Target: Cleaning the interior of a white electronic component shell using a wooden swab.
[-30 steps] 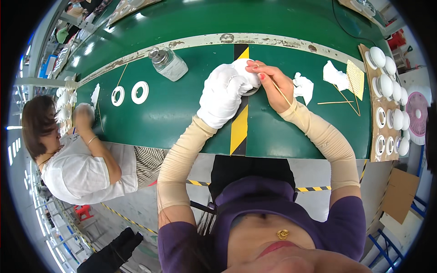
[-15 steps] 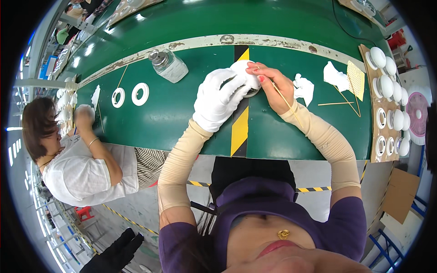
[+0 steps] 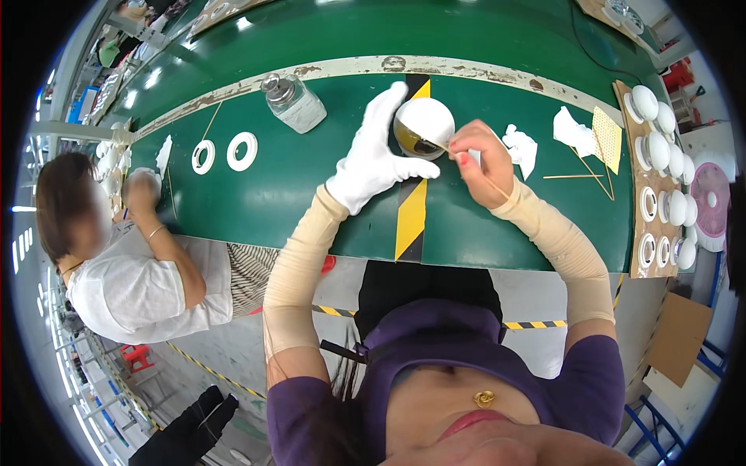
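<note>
A round globe (image 3: 429,118), white on top and dark and glossy at its lower left, stands on the green table over a yellow-and-black stripe. My left hand (image 3: 371,151), in a white glove, is open at the globe's left side, thumb and fingers spread wide around it. I cannot tell whether the palm touches it. My bare right hand (image 3: 483,161) pinches a thin wooden stick (image 3: 444,147), whose tip reaches the globe's lower right edge. Most of the stick is hidden by the fingers.
A glass bottle (image 3: 295,105) and two white rings (image 3: 242,151) are on the left. Right of my hands lie crumpled white cloths (image 3: 521,149), loose sticks (image 3: 573,177) and a yellow perforated sheet (image 3: 606,138). A cardboard sheet (image 3: 637,210) holds several white globes. A co-worker (image 3: 140,287) sits at left.
My left hand has come off the globe's top and opened out to its left, uncovering the globe. My right hand has moved right and lower, with the stick at the globe's edge.
</note>
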`<state>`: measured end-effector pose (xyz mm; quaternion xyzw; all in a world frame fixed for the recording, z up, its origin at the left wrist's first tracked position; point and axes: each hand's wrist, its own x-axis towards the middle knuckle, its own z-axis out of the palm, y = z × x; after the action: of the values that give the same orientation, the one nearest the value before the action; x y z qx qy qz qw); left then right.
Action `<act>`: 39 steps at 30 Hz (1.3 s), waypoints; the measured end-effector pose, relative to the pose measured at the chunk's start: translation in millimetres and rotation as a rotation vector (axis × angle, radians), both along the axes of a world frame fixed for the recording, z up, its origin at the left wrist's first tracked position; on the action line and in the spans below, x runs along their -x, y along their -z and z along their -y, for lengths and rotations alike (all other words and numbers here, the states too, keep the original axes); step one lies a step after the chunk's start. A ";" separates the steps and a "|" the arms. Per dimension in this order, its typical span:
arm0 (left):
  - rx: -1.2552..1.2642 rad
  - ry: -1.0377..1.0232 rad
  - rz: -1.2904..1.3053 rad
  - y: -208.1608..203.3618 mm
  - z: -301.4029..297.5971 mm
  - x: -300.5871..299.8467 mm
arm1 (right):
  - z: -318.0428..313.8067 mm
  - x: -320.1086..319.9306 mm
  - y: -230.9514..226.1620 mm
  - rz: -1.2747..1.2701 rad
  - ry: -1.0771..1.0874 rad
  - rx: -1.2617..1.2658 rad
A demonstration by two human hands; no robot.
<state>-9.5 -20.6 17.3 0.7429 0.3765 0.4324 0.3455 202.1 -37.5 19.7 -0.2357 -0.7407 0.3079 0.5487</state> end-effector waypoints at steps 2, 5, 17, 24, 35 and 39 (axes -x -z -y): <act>-0.014 0.048 -0.053 -1.3 -6.6 -3.8 | -0.6 4.1 -2.9 0.108 0.036 -0.052; -0.048 0.125 -0.061 8.8 -23.0 -4.7 | -3.2 6.0 -3.9 0.232 0.059 0.000; -0.183 0.108 -0.020 20.7 -28.8 -6.9 | -14.5 3.9 0.5 0.400 0.176 -0.381; -0.238 0.091 -0.027 25.7 -29.0 -6.4 | -9.4 8.0 -1.2 0.434 0.204 -0.340; -0.350 0.113 0.018 27.2 -30.5 -9.8 | -13.9 18.1 -5.6 0.499 0.257 -0.445; -0.389 0.110 0.003 25.4 -30.7 -10.0 | -16.0 22.7 -8.4 0.558 0.330 -0.525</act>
<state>0.5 10.2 -8.1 0.8146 0.2442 0.4783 0.2192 179.4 -21.5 28.2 -0.2779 -0.8666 -0.0590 0.4103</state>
